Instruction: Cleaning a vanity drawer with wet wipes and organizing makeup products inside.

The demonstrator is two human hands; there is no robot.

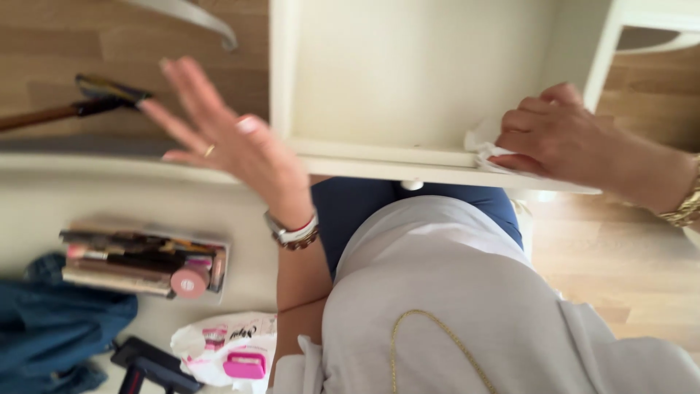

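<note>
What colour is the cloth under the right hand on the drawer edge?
White: the cloth is pressed under the right hand, seen in the head view.

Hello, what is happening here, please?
A person presses a white cloth against the front edge of an open cream drawer with the right hand. The left hand is raised, fingers spread, holding nothing. A clear box of cosmetics sits on the surface at left.

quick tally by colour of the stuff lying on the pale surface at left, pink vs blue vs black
pink: 2, the round compact and the small pink case
blue: 1, the denim cloth
black: 1, the black device
total: 4
</note>
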